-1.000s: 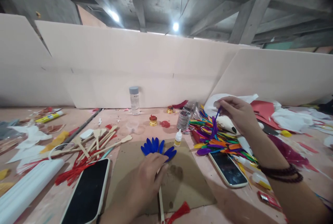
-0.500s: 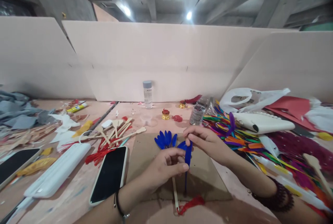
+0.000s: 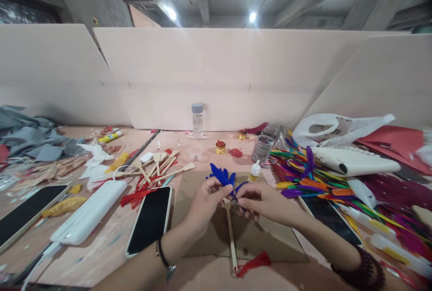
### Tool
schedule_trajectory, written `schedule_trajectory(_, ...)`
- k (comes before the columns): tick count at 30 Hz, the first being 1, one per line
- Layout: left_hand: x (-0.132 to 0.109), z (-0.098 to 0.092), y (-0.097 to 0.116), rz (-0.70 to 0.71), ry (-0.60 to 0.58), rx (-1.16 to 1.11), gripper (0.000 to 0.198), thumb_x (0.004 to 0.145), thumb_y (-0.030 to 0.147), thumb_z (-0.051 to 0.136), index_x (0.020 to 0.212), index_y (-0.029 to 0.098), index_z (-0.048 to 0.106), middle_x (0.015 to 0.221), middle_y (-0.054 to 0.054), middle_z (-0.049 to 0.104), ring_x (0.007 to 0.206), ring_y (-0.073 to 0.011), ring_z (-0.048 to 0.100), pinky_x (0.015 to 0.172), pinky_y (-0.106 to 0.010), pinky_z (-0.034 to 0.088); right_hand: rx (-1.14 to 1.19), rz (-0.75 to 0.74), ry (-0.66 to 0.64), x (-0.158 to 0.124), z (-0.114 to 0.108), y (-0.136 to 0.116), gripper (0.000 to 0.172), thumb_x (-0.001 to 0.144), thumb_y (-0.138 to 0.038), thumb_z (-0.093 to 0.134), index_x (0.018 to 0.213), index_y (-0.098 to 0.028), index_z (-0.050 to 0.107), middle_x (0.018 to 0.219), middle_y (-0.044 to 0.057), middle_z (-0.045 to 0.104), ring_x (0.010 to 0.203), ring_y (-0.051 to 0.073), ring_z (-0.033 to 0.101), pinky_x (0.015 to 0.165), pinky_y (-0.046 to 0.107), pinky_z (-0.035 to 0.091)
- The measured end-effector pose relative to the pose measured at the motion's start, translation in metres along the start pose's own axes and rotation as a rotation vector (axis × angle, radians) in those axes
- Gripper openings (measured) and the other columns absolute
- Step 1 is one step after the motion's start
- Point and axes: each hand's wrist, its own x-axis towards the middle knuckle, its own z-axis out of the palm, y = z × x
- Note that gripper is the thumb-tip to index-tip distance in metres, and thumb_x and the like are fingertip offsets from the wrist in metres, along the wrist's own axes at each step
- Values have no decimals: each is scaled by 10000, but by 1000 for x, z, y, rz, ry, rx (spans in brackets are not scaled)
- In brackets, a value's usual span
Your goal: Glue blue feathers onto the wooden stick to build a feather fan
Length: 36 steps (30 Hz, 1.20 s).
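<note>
A blue feather (image 3: pixel 240 187) runs between my two hands above the cardboard sheet (image 3: pixel 275 241). My left hand (image 3: pixel 207 198) is closed in a pinch on its one end. My right hand (image 3: pixel 265 201) pinches the other part, close to the left fingertips. Just behind the left fingers, several blue feathers (image 3: pixel 221 174) fan out; their lower ends are hidden. Below the hands lies a pale wooden stick (image 3: pixel 231 237) with a red tassel (image 3: pixel 254 263) at its near end. A small white dropper bottle (image 3: pixel 254 171) stands behind my right hand.
Wooden sticks with red tassels (image 3: pixel 135 194), a phone (image 3: pixel 150 219) and a white power bank (image 3: pixel 89 212) lie to the left. Colourful feathers (image 3: pixel 313 180) and a white pouch (image 3: pixel 354 160) crowd the right. A clear bottle (image 3: pixel 197 122) stands near the white partition (image 3: pixel 216 75).
The long blue feather, held upright before, is now tilted between my hands. My left hand has moved up, the right one down. The dropper bottle has come into sight.
</note>
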Motion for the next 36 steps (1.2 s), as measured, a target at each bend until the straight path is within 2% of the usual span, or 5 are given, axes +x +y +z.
schedule_trajectory(9,4,-3,-3,41,73,-6,230,773,360,854,802,172,726,660,18,660,556,-113,556,528,-217,408,-163,2,103,6,7,10,269,976,-421,527,829,-219,627,723,19,706,516,157,635,433,247,499)
schedule_trajectory(16,13,-11,5,139,256,-113,280,781,374,825,769,200,606,658,60,587,541,-87,512,508,-193,385,-572,-25,260,2,37,20,373,918,-445,656,628,-220,590,618,72,677,589,230,632,529,296,286)
schedule_trajectory(21,11,-10,15,149,286,-167,318,760,417,843,827,205,616,717,38,643,593,-120,611,543,-220,472,-708,-24,290,4,56,24,260,849,-194,642,598,-212,575,610,65,683,552,187,587,538,311,172)
schedule_trajectory(31,10,-20,33,258,280,-144,304,791,384,840,962,212,656,848,7,705,731,-151,695,627,-237,542,-635,-119,414,4,55,33,137,876,-168,574,757,-233,596,691,20,718,611,194,665,555,269,355)
schedule_trajectory(36,12,-24,51,274,190,-32,212,771,323,847,827,193,690,740,-3,688,706,-165,687,556,-218,511,-614,-197,426,0,50,28,146,940,-234,542,803,-237,593,728,33,726,638,217,686,583,293,420)
